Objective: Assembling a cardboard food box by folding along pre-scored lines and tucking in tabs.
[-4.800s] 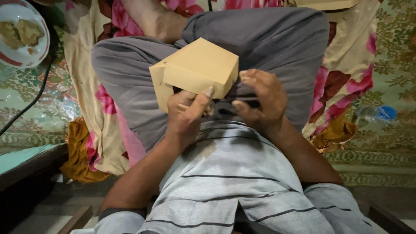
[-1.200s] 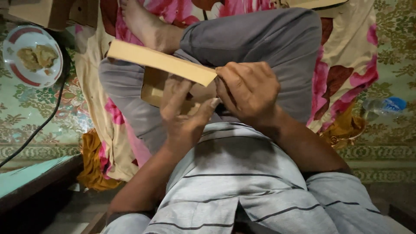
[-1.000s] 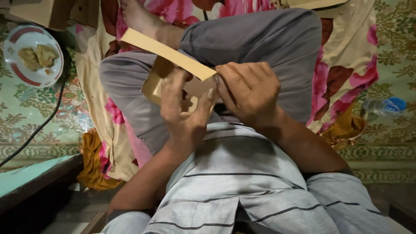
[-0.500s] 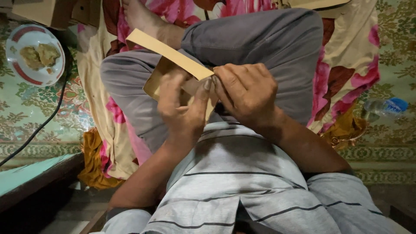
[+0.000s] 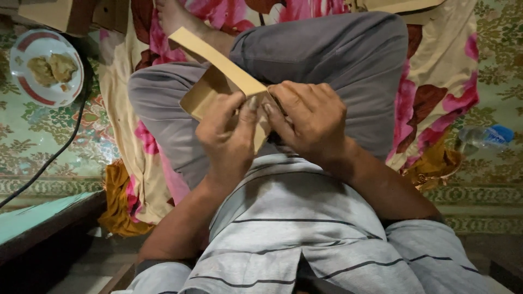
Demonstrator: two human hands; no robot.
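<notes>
The person sits cross-legged on a flowered cloth (image 5: 436,81), and both hands work on a tan cardboard box (image 5: 218,81) that rests on the lap, over the grey trousers (image 5: 338,49); the box is half folded, with one long flap (image 5: 215,60) standing up and tilted toward the upper left, and the open inside of the box shows just under that flap. The left hand (image 5: 229,136) is closed on the near edge of the box, the thumb and the fingers (image 5: 248,117) pinching the cardboard; the right hand (image 5: 308,122) is curled on the right corner of the same box, its fingers bent over the edge, touching the left hand's fingertips. A bare foot (image 5: 174,13) lies beyond the flap. At the far left a white plate with a red rim (image 5: 22,87) stands on the green patterned floor (image 5: 43,141) and carries pieces of food (image 5: 52,68); a black cable (image 5: 71,133) runs beside it. At the right edge a clear plastic bottle (image 5: 485,136) lies on the floor, well apart from the hands.
</notes>
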